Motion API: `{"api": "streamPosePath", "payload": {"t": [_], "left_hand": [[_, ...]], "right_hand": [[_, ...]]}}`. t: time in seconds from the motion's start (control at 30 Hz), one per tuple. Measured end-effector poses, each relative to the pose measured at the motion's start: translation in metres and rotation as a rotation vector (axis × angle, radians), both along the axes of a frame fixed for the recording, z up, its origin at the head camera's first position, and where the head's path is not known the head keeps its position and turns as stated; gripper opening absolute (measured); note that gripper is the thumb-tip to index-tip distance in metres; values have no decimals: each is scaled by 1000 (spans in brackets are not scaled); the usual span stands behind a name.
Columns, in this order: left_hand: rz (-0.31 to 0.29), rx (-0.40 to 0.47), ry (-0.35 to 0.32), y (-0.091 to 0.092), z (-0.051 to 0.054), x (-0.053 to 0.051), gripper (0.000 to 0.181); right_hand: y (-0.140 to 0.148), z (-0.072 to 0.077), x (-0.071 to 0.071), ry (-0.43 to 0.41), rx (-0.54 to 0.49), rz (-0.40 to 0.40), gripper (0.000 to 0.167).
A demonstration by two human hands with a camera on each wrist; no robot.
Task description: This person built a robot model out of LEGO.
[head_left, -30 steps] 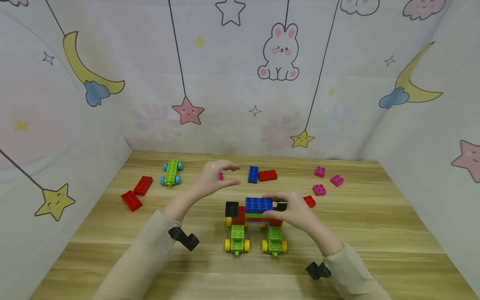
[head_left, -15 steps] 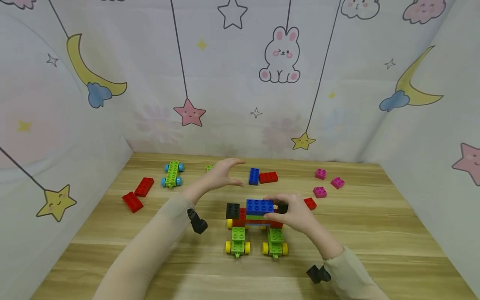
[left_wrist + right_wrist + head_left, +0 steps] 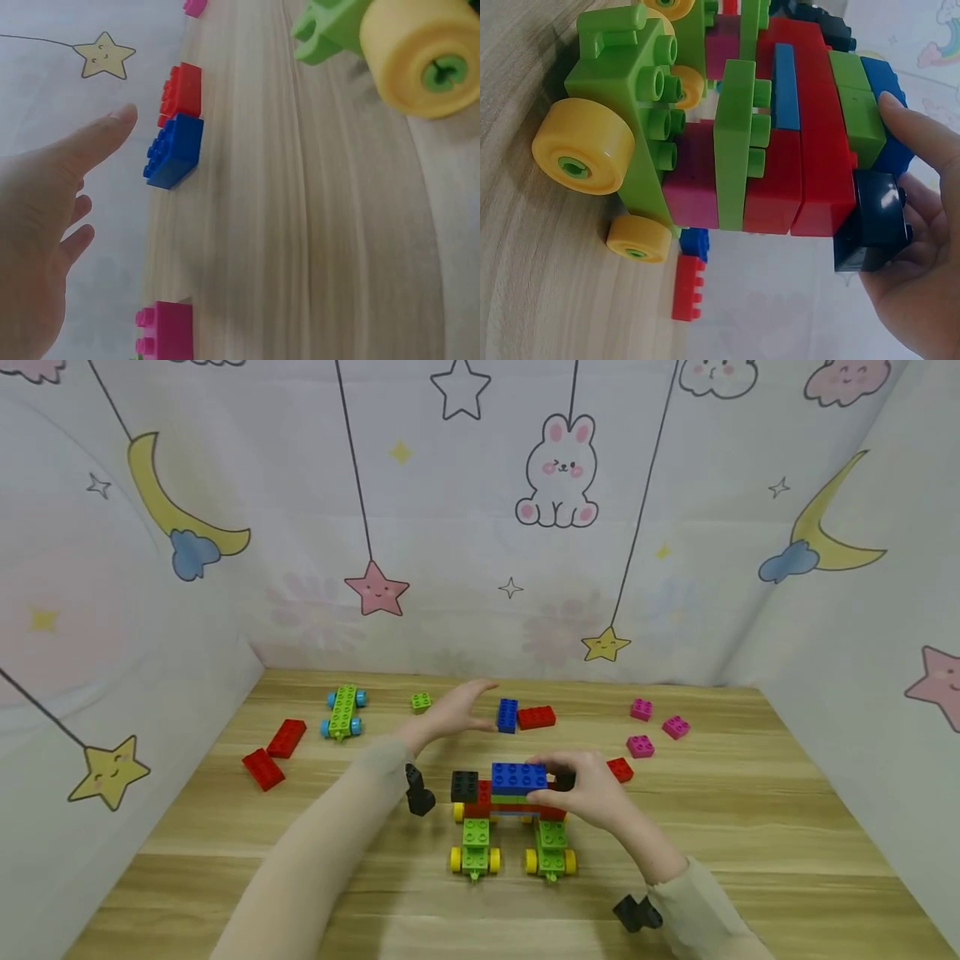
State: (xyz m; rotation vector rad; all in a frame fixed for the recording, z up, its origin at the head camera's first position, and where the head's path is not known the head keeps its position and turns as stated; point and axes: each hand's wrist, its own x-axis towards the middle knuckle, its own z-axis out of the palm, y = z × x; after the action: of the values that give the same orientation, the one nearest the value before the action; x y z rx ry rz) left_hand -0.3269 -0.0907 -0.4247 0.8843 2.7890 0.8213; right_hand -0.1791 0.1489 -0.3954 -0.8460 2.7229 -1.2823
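My left hand (image 3: 453, 708) reaches over the back of the table with thumb and fingers spread apart, holding nothing. Its fingertips are just left of a loose blue brick (image 3: 507, 716), which lies beside a red brick (image 3: 536, 717). In the left wrist view, the left thumb points toward that same blue brick (image 3: 175, 151). My right hand (image 3: 588, 785) holds the blue brick (image 3: 519, 778) on top of a wheeled toy-brick build (image 3: 476, 832). The right wrist view shows the thumb against the top blue brick (image 3: 885, 79), above a green layer, with a black brick (image 3: 870, 221) near the palm.
A green wheeled base (image 3: 343, 710) and two red bricks (image 3: 273, 756) lie at the left. A small green brick (image 3: 421, 701) is behind the left wrist; a pink brick (image 3: 171, 330) shows in the left wrist view. Several pink bricks (image 3: 641, 746) and a red one (image 3: 619, 769) lie right.
My left hand has moved right across the back of the table toward the loose blue brick, uncovering the small green brick. The right hand stays at the build.
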Motion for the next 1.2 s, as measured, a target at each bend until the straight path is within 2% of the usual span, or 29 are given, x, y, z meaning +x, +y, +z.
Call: {"api": "streamPosePath", "payload": {"t": [0.47, 0.7, 1.2], "left_hand": [[-11, -40, -116, 14, -17, -13, 79], [-37, -87, -111, 19, -24, -20, 81], [-52, -120, -158, 26, -26, -23, 80]], "right_hand": [[1, 2, 2, -25, -4, 11, 39], [0, -1, 1, -12, 14, -1, 38], [1, 0, -2, -4, 16, -8, 38]]}}
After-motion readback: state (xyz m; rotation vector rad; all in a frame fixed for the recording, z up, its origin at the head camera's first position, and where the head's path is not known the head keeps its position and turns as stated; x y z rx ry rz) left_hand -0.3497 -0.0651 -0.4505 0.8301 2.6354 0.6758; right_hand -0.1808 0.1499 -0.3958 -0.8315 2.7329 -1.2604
